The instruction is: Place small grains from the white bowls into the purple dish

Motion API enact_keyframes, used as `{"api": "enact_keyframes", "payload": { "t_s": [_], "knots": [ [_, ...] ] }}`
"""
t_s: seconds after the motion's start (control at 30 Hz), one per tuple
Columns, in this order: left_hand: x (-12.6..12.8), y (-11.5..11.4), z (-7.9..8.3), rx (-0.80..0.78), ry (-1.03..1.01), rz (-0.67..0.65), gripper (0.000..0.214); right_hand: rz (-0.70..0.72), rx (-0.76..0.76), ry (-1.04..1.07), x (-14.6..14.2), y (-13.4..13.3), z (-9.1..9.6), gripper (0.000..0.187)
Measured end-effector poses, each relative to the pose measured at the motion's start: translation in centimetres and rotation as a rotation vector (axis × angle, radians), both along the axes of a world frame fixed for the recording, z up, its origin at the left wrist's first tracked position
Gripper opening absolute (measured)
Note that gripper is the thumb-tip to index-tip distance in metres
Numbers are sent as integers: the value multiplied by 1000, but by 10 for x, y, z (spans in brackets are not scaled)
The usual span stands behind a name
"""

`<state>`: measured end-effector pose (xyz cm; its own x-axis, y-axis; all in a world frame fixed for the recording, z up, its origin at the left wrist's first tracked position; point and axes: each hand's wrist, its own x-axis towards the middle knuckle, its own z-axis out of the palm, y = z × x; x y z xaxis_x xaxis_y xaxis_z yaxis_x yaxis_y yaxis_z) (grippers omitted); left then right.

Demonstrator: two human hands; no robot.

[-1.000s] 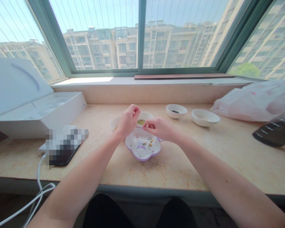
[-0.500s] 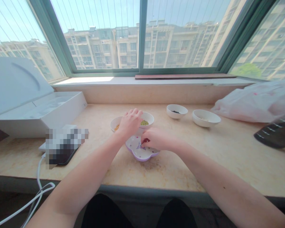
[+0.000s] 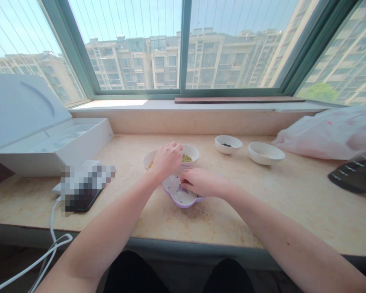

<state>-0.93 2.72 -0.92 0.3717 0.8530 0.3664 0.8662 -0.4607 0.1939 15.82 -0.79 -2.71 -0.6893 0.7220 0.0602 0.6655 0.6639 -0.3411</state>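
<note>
My left hand point(image 3: 168, 159) is held over the gap between two white bowls, fingers curled together with the tips hidden. The left bowl point(image 3: 145, 158), partly covered by this hand, has yellowish grains in it. Green beans lie in the other bowl point(image 3: 195, 154), its rim close by my fingers. Nearer to me sits a shallow scalloped dish point(image 3: 183, 201) with a purple edge, a printed pattern and a few small dark specks. My right hand point(image 3: 203, 182) reaches down into this dish, its fingers pinched together; what they hold is hidden.
Two more white bowls stand back right, one with black grains point(image 3: 227, 145) and one with pale contents point(image 3: 266, 154). A plastic bag point(image 3: 326, 136) and a dark ribbed object point(image 3: 354, 175) lie right. An open white box point(image 3: 82, 138), blurred-out items and a white cable point(image 3: 53, 244) are left.
The right hand's fingers have shifted slightly and dip into the dish; a dark reddish spot seen at them before is now hidden. The left hand stays nearly still. The view has moved slightly.
</note>
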Motion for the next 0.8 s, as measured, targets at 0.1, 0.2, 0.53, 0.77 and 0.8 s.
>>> {"api": "enact_keyframes", "payload": {
  "t_s": [0.1, 0.2, 0.53, 0.77, 0.8],
  "knots": [
    [0, -2, 1, -13, -33, -16, 26, 23, -20, 162, 0, 1, 1, 19],
    [-3, -4, 5, -50, -65, -80, 24, 51, -71, 311, 2, 1, 8, 14],
    [-4, -9, 8, -264, -5, -419, 27, -29, -517, 818, 17, 4, 37, 35],
    [-2, -15, 0, -441, 149, -433, 14, -25, -742, 1020, 17, 0, 41, 41],
    [-2, -15, 0, -462, 166, -426, 12, -30, -771, 1042, 16, -2, 41, 40]
  ]
}}
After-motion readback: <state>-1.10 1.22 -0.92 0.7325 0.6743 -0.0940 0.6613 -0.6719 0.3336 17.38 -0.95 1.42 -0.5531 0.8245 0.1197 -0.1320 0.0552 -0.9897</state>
